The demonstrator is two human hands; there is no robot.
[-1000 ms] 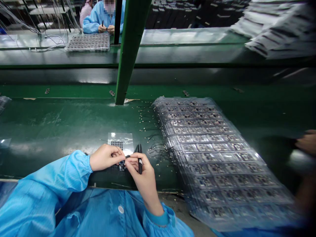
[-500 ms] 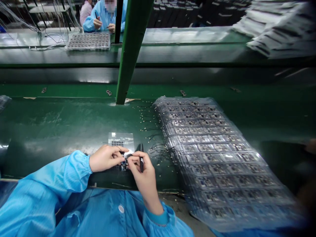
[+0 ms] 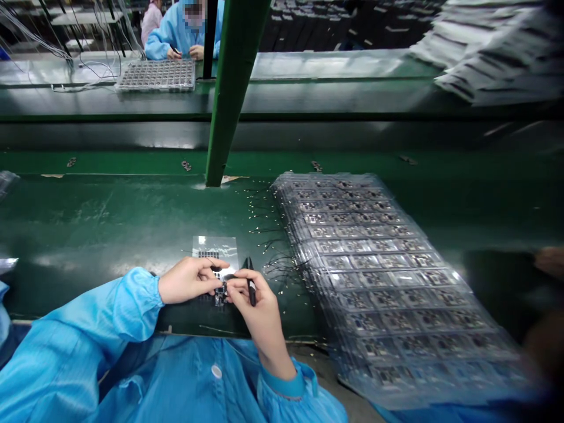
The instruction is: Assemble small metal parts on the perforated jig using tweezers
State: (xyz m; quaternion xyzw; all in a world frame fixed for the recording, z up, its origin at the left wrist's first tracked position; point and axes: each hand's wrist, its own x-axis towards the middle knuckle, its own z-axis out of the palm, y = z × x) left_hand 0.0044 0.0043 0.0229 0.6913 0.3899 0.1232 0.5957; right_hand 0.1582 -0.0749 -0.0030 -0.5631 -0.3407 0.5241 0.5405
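Note:
Between my two hands is a small circuit board [image 3: 219, 296], partly hidden by the fingers. My left hand [image 3: 190, 281] is closed, thumb and fingers pinching the board's upper left side. My right hand [image 3: 259, 302] is closed too: black tweezers [image 3: 251, 288] lie in it, tips pointing away from me, while thumb and forefinger press at the board's right side. Under and behind the hands lies a clear sheet [image 3: 227, 245] with rows of small dark squares [image 3: 208, 255]. A thin dark wire sticks out near my left fingers.
Stacked clear trays [image 3: 379, 264] of circuit boards stand at the right, with thin black cables [image 3: 273, 264] spilling from their left side. A green post [image 3: 233, 88] rises ahead. Small parts [image 3: 186, 165] lie on the green strip beyond. Across, a co-worker [image 3: 176, 32] sits behind another tray [image 3: 156, 75].
Small parts on the far green strip have shifted left. The co-worker's hand with a dark tool has dropped towards the tray. My hands stay almost in place at the board.

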